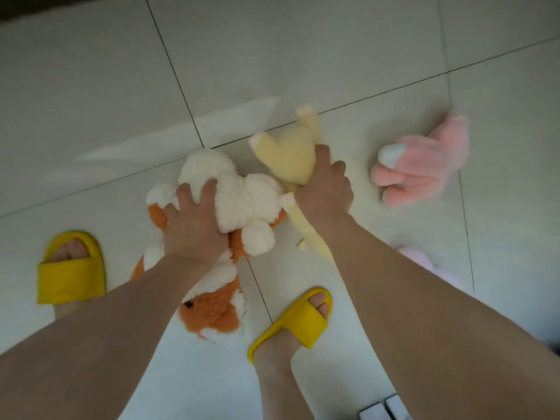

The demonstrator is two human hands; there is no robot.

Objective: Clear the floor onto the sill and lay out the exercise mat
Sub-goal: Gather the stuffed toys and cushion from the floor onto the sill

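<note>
Floor tiles, pale: three plush toys. Your left hand clutches the orange-and-white plush, lying between your yellow slippers. Your right hand grips the yellow plush just beside it. The pink plush lies apart, at right, untouched.

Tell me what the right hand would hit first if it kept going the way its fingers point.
The right hand already grips the pale yellow plush toy; past it, along the fingers, only bare tiled floor shows, though depth is uncertain.
</note>
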